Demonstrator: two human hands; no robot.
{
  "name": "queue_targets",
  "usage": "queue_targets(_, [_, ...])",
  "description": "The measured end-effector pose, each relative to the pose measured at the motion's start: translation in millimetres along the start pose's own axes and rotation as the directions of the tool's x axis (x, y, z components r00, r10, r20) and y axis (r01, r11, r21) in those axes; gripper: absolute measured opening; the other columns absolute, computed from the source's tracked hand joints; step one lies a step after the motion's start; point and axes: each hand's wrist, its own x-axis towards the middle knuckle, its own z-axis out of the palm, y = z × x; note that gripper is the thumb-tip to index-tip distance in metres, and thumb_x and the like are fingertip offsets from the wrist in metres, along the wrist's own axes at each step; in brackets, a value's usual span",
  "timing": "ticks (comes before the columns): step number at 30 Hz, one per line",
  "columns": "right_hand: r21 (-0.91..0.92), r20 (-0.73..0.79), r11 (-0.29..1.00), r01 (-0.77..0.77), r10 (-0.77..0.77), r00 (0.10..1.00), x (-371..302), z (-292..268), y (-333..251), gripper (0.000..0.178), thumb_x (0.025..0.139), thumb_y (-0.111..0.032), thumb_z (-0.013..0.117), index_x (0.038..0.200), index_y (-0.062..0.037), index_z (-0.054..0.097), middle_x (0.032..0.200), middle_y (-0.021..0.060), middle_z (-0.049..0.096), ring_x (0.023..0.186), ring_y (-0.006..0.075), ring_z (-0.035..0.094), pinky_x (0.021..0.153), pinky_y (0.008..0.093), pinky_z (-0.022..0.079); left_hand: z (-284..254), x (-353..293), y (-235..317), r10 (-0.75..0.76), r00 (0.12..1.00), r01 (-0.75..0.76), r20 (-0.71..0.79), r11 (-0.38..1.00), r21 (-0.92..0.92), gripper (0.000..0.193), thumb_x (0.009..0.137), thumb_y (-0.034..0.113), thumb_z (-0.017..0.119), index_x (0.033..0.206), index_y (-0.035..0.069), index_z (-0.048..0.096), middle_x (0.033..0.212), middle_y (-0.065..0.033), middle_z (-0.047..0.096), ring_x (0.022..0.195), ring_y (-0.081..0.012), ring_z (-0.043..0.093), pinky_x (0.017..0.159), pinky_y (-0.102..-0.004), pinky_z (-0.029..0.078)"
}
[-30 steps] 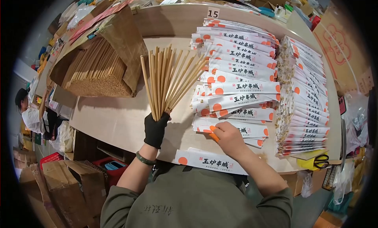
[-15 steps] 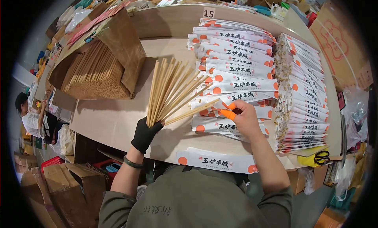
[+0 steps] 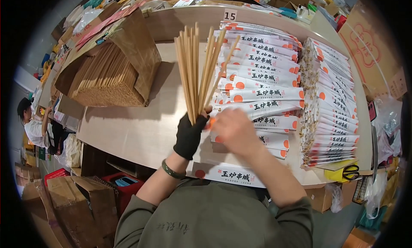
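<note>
My left hand (image 3: 189,138), in a black fingerless glove, is closed round the lower ends of a fanned bundle of wooden chopsticks (image 3: 192,72). The sticks point up and away from me. My right hand (image 3: 236,130), with orange finger covers, is at the base of the bundle beside my left fingers. Motion smears its fingers, so what it holds cannot be made out. Just beyond lies a pile of white printed paper chopstick sleeves (image 3: 266,93) with orange dots. A flat stack of sleeves (image 3: 210,171) rests at the table's near edge, close to my body.
An open cardboard box (image 3: 139,55) packed with chopsticks (image 3: 111,83) stands at the left of the table (image 3: 128,123). To the right is a tall pile of filled sleeves (image 3: 330,106). Black-handled scissors (image 3: 351,172) lie at the near right corner. A person (image 3: 36,123) is at far left.
My left hand has moved right with the bundle, which now stands steeper and less spread. My right hand has come left from a sleeve's open end at the chopstick tips to the bundle's base.
</note>
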Motion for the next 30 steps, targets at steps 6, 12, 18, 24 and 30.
queue_targets(6, [0.031,0.086,0.99,-0.14,0.137,0.987,-45.1,5.7,5.9,0.025,0.077,-0.007,0.06,0.102,-0.0003,0.061,0.093,0.0126,0.056,0.091,0.0301,0.056,0.074,0.0385,0.045,-34.5,15.7,-2.4,0.225,0.944,-0.041,-0.242,0.805,0.592,0.024,0.083,0.023,0.07,0.09,0.0,0.068,0.074,-0.0078,0.069,0.068,-0.0144,0.065,0.064,-0.0284,0.05])
queue_targets(12, [0.057,0.254,0.998,-0.03,0.015,0.967,-74.3,30.8,-2.0,0.02,0.077,-0.007,0.061,0.095,0.0022,0.06,0.088,0.0111,0.056,0.084,0.0285,0.057,0.068,0.0345,0.046,-39.3,-0.5,-20.9,0.037,0.964,0.03,-0.263,0.969,0.247,0.022,0.084,0.022,0.067,0.089,0.001,0.066,0.072,-0.0049,0.066,0.062,-0.0091,0.059,0.057,-0.0234,0.045])
queue_targets(18, [0.262,0.006,0.932,-0.252,0.26,0.966,-80.3,40.5,3.1,0.016,0.075,-0.012,0.071,0.081,-0.0016,0.06,0.078,0.0101,0.057,0.072,0.0268,0.056,0.062,0.0344,0.045,-59.4,-11.0,-19.5,-0.202,0.943,0.247,-0.266,0.957,0.149,0.019,0.083,0.02,0.069,0.088,0.004,0.06,0.063,0.0024,0.052,0.049,-0.004,0.041,0.045,-0.0188,0.031])
queue_targets(24, [0.619,0.164,0.438,-0.652,0.74,0.652,-55.9,-5.5,21.8,0.016,0.077,-0.011,0.073,0.077,-0.0016,0.06,0.071,0.0025,0.053,0.065,0.0131,0.049,0.057,0.0263,0.039,-89.5,-20.7,-6.2,-0.248,0.95,0.289,-0.188,0.926,0.243,0.02,0.081,0.022,0.07,0.083,0.006,0.058,0.062,0.0027,0.051,0.049,-0.0041,0.042,0.045,-0.0187,0.031])
queue_targets(30, [0.744,0.182,0.341,-0.575,0.724,0.666,-53.0,-20.1,32.7,0.014,0.076,-0.007,0.076,0.079,-0.0007,0.063,0.07,-0.0013,0.05,0.064,0.0079,0.046,0.058,0.0237,0.038,-105.1,-20.5,6.7,-0.271,0.961,0.269,-0.055,0.867,0.419,0.024,0.078,0.026,0.072,0.081,0.006,0.06,0.061,0.0034,0.05,0.05,-0.0042,0.043,0.045,-0.0191,0.032])
